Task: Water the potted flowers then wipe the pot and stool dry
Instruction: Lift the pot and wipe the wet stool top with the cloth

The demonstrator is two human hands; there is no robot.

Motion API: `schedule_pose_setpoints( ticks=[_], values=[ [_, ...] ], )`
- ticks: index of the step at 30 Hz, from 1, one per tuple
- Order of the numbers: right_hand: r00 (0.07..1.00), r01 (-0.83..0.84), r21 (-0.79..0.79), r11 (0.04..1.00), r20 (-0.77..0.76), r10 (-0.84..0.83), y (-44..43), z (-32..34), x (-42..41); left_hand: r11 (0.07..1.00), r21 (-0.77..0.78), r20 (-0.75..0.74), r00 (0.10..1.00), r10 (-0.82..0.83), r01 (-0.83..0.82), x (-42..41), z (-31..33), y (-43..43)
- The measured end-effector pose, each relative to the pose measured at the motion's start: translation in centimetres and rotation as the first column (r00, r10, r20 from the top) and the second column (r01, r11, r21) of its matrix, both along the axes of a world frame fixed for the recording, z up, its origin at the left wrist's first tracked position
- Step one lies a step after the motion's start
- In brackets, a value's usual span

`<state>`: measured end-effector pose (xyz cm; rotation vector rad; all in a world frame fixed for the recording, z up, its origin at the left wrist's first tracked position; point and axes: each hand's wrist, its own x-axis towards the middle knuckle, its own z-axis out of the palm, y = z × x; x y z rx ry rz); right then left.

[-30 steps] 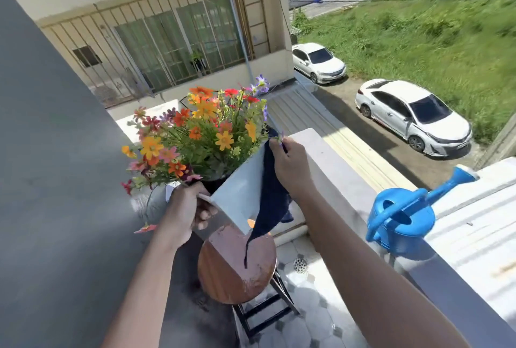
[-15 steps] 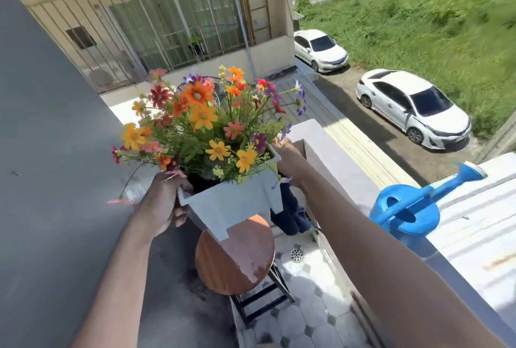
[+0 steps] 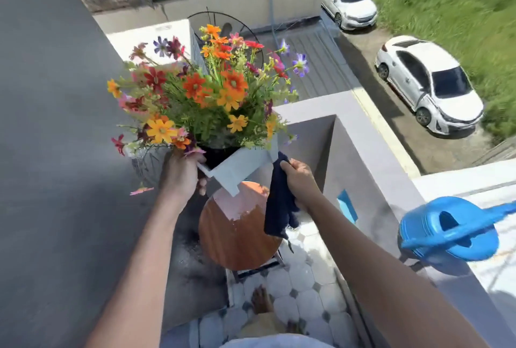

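Note:
A white square pot (image 3: 242,166) full of orange, yellow, red and purple flowers (image 3: 206,93) is held tilted in the air above a round wooden stool (image 3: 237,233). My left hand (image 3: 181,174) grips the pot's left rim. My right hand (image 3: 300,180) is closed on a dark blue cloth (image 3: 279,205), which touches the pot's right corner and hangs down over the stool's edge. The stool's seat shows a pale wet patch near the back.
A blue watering can (image 3: 446,233) stands on the balcony's grey parapet (image 3: 371,152) at the right. A dark grey wall (image 3: 50,152) fills the left. A bare foot (image 3: 261,300) rests on the tiled floor (image 3: 304,300). Two white cars are parked far below.
The pot has turned more upright and stays lifted off the stool. My right hand with the cloth has come from behind the pot to its right corner. The view has tipped downward.

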<state>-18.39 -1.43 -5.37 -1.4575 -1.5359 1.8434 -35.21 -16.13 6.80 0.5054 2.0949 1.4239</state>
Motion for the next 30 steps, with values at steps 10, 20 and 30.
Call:
schedule_pose_setpoints(
  ticks=[10,20,30],
  values=[
    [0.981,-0.194,0.192,0.962,0.023,0.193,-3.8,-8.7,-10.1,0.994,0.020,0.052,0.993,0.108,-0.110,-5.8,-3.4,1.7],
    [0.553,-0.831,0.476,0.286,0.656,0.514,-11.5,-23.2,-11.9,0.985,-0.026,0.192,0.966,0.173,-0.171,-8.6,-9.0,2.2],
    [0.576,-0.808,0.548,0.216,0.662,0.480,-10.3,-24.2,-11.6,0.971,-0.032,0.195,0.952,0.238,-0.236,-9.9,-11.5,3.0]
  ],
)
